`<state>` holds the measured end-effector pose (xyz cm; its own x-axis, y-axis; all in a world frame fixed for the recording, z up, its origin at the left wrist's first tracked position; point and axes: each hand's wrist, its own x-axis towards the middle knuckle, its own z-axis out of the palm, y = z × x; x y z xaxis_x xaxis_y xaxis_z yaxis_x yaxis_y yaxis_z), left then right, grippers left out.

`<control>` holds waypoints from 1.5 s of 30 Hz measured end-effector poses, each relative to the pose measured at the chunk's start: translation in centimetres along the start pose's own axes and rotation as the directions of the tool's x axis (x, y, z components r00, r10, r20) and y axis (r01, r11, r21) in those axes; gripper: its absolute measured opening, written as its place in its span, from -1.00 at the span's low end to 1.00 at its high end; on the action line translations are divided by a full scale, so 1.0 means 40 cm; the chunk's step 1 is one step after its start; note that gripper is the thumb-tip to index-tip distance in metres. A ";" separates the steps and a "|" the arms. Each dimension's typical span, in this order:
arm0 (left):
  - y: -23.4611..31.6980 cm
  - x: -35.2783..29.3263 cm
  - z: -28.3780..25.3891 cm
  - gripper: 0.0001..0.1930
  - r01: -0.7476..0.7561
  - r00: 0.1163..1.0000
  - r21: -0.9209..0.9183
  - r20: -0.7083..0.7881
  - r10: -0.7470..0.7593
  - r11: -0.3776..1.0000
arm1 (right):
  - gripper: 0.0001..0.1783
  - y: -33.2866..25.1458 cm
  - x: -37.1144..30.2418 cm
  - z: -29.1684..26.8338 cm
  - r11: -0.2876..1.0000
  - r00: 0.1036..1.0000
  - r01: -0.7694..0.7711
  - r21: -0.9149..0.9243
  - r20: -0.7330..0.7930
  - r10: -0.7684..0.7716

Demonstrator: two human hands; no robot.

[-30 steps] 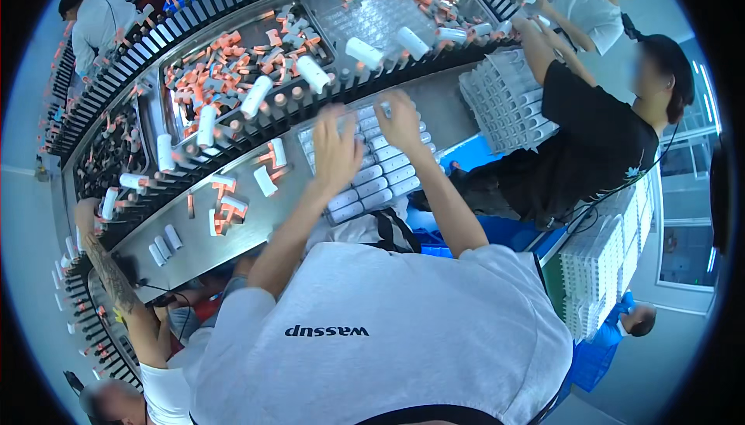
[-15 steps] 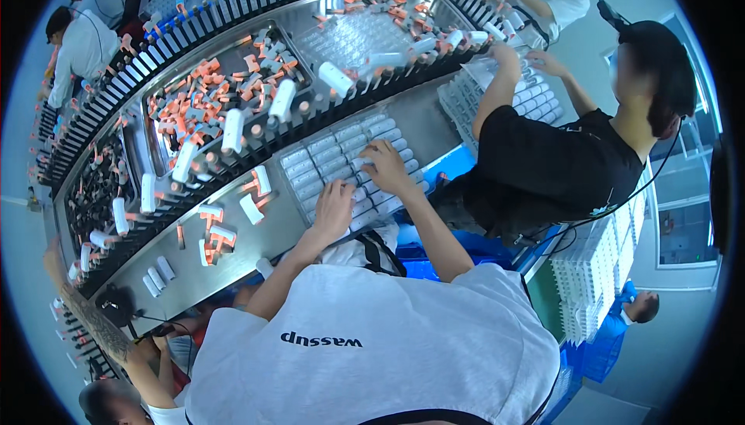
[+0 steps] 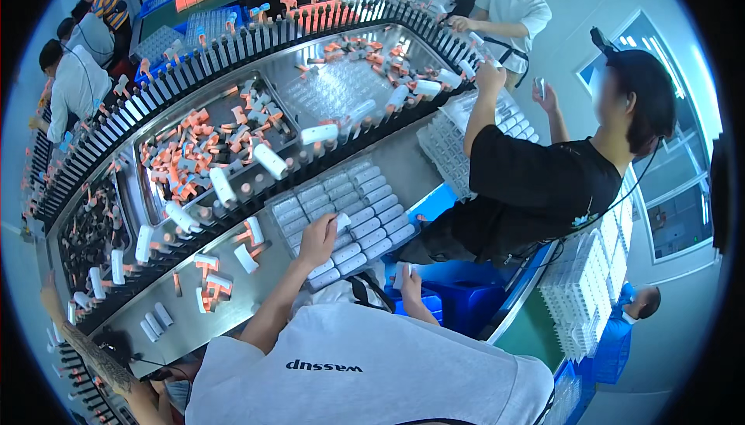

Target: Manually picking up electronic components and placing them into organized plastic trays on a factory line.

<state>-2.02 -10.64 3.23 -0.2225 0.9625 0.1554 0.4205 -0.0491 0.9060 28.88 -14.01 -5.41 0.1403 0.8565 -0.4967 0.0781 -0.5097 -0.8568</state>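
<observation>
A clear plastic tray (image 3: 273,209) filled with rows of white oblong casings (image 3: 375,218) lies on the metal bench in front of me. Over the tray's near part, my left hand (image 3: 317,242) is closed around a white casing (image 3: 342,222), lifted above the rows. My right hand (image 3: 413,288) is off the tray, down at its near right corner close to my body. Its fingers grip another white casing (image 3: 401,274), partly covered by them.
A curved conveyor of black posts (image 3: 256,206) carries white casings past the tray. Orange and grey parts (image 3: 194,145) fill a metal tub behind it. Loose orange-and-white pieces (image 3: 209,279) lie left. A co-worker in black (image 3: 543,176) stands right, beside stacked trays (image 3: 446,153).
My right hand has left the tray and come down toward my body with a casing. My left hand has lifted a casing slightly. The conveyor's casings have shifted, and my view has moved.
</observation>
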 end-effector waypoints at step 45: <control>-0.071 0.039 0.056 -0.62 -0.012 0.998 -0.033 -0.056 0.011 0.999 | -0.51 -0.324 0.165 0.368 0.457 0.560 0.816 -0.353 0.289 -0.776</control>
<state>-1.60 -8.43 0.02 -0.2671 0.9454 0.1869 0.3936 -0.0700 0.9166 14.27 -0.55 0.37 -0.2677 0.8988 0.3471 0.4986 0.4375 -0.7484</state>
